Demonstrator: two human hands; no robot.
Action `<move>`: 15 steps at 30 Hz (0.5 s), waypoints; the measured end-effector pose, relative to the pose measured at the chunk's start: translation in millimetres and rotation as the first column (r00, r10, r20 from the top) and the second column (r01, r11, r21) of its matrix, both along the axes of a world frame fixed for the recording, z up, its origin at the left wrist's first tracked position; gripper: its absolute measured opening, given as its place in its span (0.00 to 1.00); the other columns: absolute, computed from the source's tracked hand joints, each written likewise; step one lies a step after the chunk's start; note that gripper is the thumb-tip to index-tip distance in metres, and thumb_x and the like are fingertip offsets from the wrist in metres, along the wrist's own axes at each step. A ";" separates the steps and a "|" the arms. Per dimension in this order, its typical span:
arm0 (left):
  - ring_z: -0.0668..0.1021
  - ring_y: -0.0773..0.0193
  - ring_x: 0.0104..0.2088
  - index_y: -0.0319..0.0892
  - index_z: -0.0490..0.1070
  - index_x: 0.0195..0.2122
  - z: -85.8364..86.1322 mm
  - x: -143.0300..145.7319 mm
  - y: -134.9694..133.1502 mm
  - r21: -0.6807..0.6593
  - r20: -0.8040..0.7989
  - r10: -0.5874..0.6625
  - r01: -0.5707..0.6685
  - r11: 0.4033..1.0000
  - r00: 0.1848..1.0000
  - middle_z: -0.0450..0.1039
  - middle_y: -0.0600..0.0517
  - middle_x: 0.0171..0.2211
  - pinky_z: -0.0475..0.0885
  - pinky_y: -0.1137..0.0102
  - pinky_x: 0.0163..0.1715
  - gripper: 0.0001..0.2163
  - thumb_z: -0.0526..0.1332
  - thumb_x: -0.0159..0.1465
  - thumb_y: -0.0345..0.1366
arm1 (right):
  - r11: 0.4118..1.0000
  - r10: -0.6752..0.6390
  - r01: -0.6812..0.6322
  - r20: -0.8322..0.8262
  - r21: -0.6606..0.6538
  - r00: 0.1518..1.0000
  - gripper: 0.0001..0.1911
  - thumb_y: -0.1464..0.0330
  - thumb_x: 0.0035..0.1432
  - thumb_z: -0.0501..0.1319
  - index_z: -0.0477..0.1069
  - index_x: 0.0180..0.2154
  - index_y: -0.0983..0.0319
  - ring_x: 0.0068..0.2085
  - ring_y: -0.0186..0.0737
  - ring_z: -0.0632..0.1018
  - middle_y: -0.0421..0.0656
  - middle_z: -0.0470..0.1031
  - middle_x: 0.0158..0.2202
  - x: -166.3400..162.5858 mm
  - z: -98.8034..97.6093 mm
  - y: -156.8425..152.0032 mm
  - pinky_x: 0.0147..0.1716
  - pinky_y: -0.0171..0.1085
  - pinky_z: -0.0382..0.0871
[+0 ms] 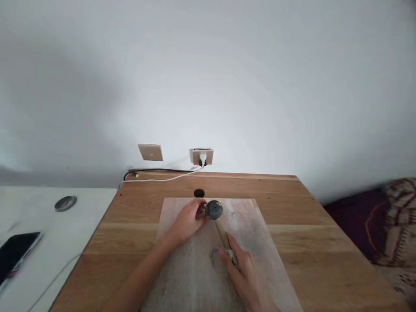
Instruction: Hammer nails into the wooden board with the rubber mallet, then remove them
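Note:
A hammer lies on a pale board (260,242) on a wooden desk (312,242), its dark round head (214,209) pointing away from me and its wooden handle (222,234) running back toward me. My left hand (188,221) rests on the board with its fingers curled against the hammer head. My right hand (242,271) is wrapped round the near end of the handle, with a small metallic thing under its fingers that I cannot make out.
A cable hole (199,193) opens in the desk behind the board. Black and white cables (162,174) run along the back edge to a wall socket (202,156). At left stands a white table (48,242) with a dark phone (16,251) and a round grey disc (65,203). Patterned fabric (390,225) lies at right.

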State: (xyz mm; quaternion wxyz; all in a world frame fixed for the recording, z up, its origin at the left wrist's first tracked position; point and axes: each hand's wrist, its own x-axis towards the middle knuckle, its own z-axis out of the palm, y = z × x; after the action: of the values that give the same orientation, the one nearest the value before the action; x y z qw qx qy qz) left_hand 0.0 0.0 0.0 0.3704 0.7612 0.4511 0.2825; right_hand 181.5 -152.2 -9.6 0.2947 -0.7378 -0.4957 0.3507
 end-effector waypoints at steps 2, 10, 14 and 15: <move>0.79 0.58 0.45 0.42 0.68 0.46 6.4 -6.1 -13.2 0.066 -0.084 0.021 -0.016 0.998 0.996 0.74 0.47 0.45 0.74 0.63 0.48 0.12 0.61 0.61 0.25 | 1.000 0.003 -0.003 -0.033 -0.002 0.999 0.43 0.39 0.62 0.55 0.72 0.64 0.64 0.28 0.49 0.80 0.42 0.77 0.23 6.0 -0.9 -2.7 0.31 0.41 0.75; 0.80 0.52 0.43 0.42 0.72 0.41 33.0 1.9 -78.9 0.050 -0.526 -0.310 0.393 0.918 0.792 0.76 0.47 0.41 0.75 0.60 0.45 0.08 0.59 0.62 0.27 | 0.999 -0.015 0.009 -0.131 -0.048 0.991 0.47 0.37 0.63 0.52 0.68 0.66 0.67 0.17 0.44 0.72 0.35 0.64 0.12 19.9 8.8 -5.8 0.18 0.37 0.67; 0.79 0.52 0.45 0.41 0.73 0.43 30.0 0.8 -81.8 0.072 -0.555 -0.379 0.496 0.865 0.741 0.76 0.45 0.44 0.75 0.59 0.48 0.09 0.59 0.63 0.25 | 0.998 -0.038 0.033 -0.110 -0.048 0.993 0.48 0.36 0.63 0.51 0.68 0.66 0.68 0.16 0.42 0.71 0.35 0.67 0.14 18.4 11.9 -9.2 0.18 0.36 0.66; 0.79 0.52 0.45 0.41 0.73 0.43 29.0 -1.0 -80.4 0.086 -0.555 -0.387 0.514 0.854 0.737 0.76 0.46 0.44 0.75 0.60 0.48 0.09 0.59 0.64 0.25 | 0.999 -0.034 0.030 -0.103 -0.043 0.994 0.48 0.36 0.63 0.52 0.68 0.66 0.68 0.16 0.42 0.71 0.35 0.67 0.14 17.8 12.0 -10.4 0.18 0.36 0.66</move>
State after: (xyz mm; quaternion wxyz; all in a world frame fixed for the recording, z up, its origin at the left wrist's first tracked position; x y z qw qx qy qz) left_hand -1.0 -80.4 29.0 0.2003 0.9331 0.2980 0.0192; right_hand 199.3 -162.6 2.4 0.3102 -0.7326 -0.4604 0.3939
